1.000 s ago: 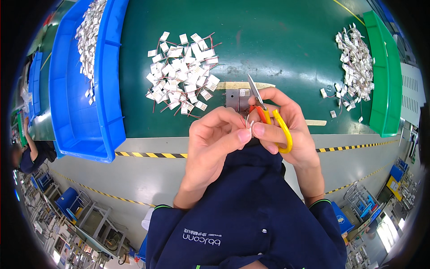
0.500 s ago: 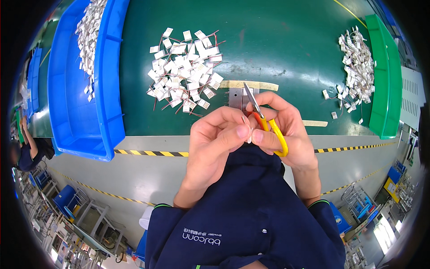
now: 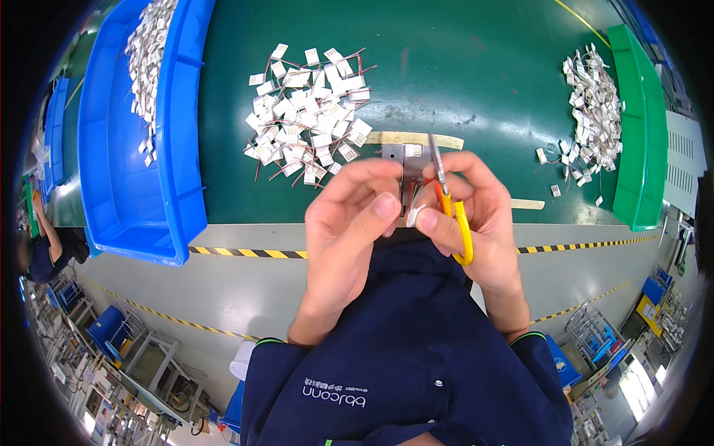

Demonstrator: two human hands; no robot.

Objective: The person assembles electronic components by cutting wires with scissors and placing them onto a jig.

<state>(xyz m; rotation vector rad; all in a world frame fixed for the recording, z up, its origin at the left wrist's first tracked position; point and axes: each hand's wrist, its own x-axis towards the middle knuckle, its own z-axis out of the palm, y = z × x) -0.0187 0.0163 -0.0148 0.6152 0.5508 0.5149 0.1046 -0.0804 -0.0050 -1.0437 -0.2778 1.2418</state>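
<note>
My right hand (image 3: 485, 223) is closed around yellow-handled scissors (image 3: 464, 236), their blades pointing away from me. Its thumb also pins a small white piece (image 3: 413, 215), whose exact kind is too small to make out; thin wires show beside it. My left hand (image 3: 335, 227) is just to the left, thumb and fingers apart, with nothing visible in it. Beyond both hands a grey metal block (image 3: 392, 154) lies on the green table, with a flat white connector (image 3: 413, 151) on top. A heap of white connectors with dark red wires (image 3: 312, 111) spreads to the far left.
A blue bin (image 3: 182, 149) at left holds many small white parts (image 3: 149, 59). At right, another heap of white parts (image 3: 595, 111) lies against a green bin (image 3: 643, 134). Tan tape strips (image 3: 446, 141) mark the green table (image 3: 476, 82). Another person's arm (image 3: 48, 223) shows far left.
My hands have come apart: the left has opened and drawn slightly left. The scissors have turned more upright, with their tip shifted right. More of the metal block shows between my hands.
</note>
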